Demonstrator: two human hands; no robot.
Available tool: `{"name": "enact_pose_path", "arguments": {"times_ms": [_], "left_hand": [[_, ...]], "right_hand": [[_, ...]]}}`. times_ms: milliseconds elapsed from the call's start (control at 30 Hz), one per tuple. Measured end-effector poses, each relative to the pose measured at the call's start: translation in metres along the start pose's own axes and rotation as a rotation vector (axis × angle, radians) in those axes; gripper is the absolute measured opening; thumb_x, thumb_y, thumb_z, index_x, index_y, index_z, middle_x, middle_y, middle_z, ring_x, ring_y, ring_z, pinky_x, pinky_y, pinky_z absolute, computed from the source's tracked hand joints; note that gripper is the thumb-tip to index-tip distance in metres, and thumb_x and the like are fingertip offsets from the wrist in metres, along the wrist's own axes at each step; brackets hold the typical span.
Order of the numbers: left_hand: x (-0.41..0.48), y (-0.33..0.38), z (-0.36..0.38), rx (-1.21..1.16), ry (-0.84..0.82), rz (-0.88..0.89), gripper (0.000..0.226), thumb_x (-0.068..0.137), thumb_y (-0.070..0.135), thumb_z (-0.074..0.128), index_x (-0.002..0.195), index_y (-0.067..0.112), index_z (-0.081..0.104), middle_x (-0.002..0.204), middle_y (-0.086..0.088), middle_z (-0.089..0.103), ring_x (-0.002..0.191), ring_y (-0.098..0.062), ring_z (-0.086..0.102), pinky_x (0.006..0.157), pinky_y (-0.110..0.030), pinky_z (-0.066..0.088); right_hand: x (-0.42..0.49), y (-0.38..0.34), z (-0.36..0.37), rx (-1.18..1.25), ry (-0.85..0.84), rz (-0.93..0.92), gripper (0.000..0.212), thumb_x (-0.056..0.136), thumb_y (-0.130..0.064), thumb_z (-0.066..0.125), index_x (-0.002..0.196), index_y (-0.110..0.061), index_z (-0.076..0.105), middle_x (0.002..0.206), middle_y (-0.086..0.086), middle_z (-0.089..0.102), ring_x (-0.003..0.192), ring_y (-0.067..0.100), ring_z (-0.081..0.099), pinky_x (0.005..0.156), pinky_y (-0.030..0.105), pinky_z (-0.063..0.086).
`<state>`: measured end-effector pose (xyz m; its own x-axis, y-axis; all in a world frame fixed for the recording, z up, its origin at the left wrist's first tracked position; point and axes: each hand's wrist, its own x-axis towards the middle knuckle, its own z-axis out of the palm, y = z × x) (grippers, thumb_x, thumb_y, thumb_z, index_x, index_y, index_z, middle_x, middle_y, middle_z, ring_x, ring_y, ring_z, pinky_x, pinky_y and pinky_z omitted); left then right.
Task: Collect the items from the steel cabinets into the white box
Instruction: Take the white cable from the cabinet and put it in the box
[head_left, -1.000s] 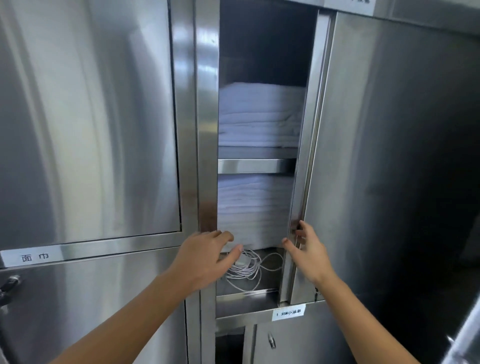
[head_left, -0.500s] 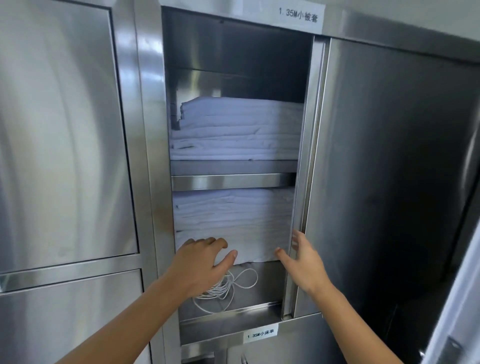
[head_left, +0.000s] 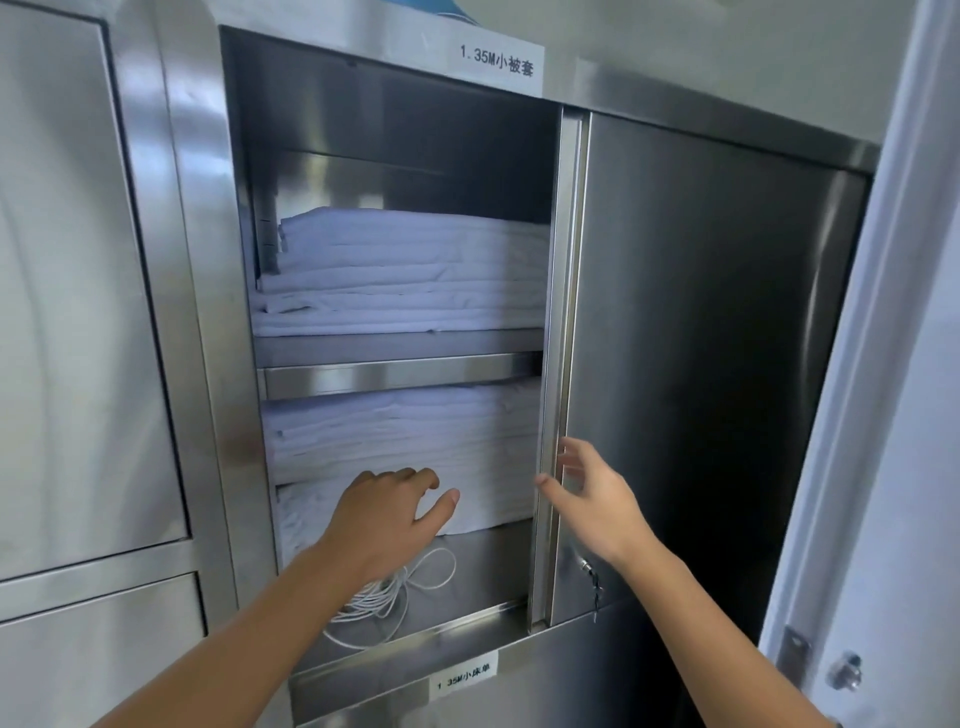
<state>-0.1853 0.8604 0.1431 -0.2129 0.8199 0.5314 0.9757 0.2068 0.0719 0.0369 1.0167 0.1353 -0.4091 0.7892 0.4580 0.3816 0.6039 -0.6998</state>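
Looking into the open bay of the cabinet (head_left: 208, 322), I see its door (head_left: 701, 364) filling the right of the frame, with a key (head_left: 592, 571) in the lock near the door's lower left corner. A closed panel (head_left: 78, 312) fills the left of the frame. A shelf (head_left: 400, 371) splits the bay. An upper stack (head_left: 405, 270) of folded white linen lies on the shelf, and a lower stack (head_left: 405, 431) lies under it. Both stacks run left to right, with their folded edges facing me.

A white cord (head_left: 371, 605) lies coiled flat on the bay floor at lower centre, in front of the lower stack. The coil's long axis runs from lower left to upper right.

My left hand (head_left: 395, 519) is over the front of the lower stack, fingers loosely bent, thumb apart, holding nothing. The cord is just below its wrist, partly hidden by the forearm. My right hand (head_left: 597, 504) is spread at the door's left edge. I cannot tell whether it touches the door.
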Motion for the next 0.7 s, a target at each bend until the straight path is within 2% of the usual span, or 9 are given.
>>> {"name": "enact_pose_path", "arguments": {"times_ms": [167, 400, 567, 700], "left_hand": [[-0.009, -0.003, 0.000, -0.026, 0.002, -0.024, 0.077, 0.084, 0.073, 0.008, 0.114, 0.030, 0.063, 0.110, 0.010, 0.070, 0.094, -0.014, 0.064, 0.089, -0.033, 0.042], [-0.063, -0.035, -0.009, 0.016, 0.010, -0.137, 0.072, 0.089, 0.070, 0.013, 0.117, 0.028, 0.064, 0.110, 0.007, 0.072, 0.092, -0.014, 0.066, 0.088, -0.034, 0.045], [-0.113, -0.069, -0.023, 0.085, 0.002, -0.253, 0.062, 0.094, 0.069, 0.020, 0.110, 0.028, 0.064, 0.097, 0.009, 0.070, 0.080, -0.015, 0.064, 0.069, -0.029, 0.041], [-0.135, -0.076, -0.024, 0.121, 0.033, -0.318, 0.052, 0.097, 0.064, 0.029, 0.109, 0.028, 0.065, 0.098, 0.011, 0.070, 0.080, -0.015, 0.064, 0.074, -0.029, 0.041]], "right_hand": [[-0.003, -0.002, 0.008, -0.005, -0.058, -0.012, 0.063, 0.093, -0.049, 0.066, 0.147, -0.022, 0.047, 0.141, -0.002, 0.061, 0.129, 0.017, 0.057, 0.107, 0.033, 0.044], [0.001, -0.038, 0.087, 0.110, -0.243, -0.121, 0.063, 0.094, -0.040, 0.070, 0.148, -0.019, 0.047, 0.138, -0.001, 0.061, 0.122, 0.012, 0.057, 0.101, 0.027, 0.043], [-0.005, -0.052, 0.140, 0.181, -0.408, -0.166, 0.061, 0.091, -0.046, 0.070, 0.144, -0.027, 0.049, 0.137, -0.007, 0.061, 0.122, 0.009, 0.057, 0.105, 0.034, 0.047], [-0.011, -0.048, 0.161, 0.224, -0.482, -0.169, 0.061, 0.088, -0.053, 0.069, 0.142, -0.032, 0.050, 0.134, -0.011, 0.062, 0.123, 0.009, 0.057, 0.101, 0.032, 0.047]]}}
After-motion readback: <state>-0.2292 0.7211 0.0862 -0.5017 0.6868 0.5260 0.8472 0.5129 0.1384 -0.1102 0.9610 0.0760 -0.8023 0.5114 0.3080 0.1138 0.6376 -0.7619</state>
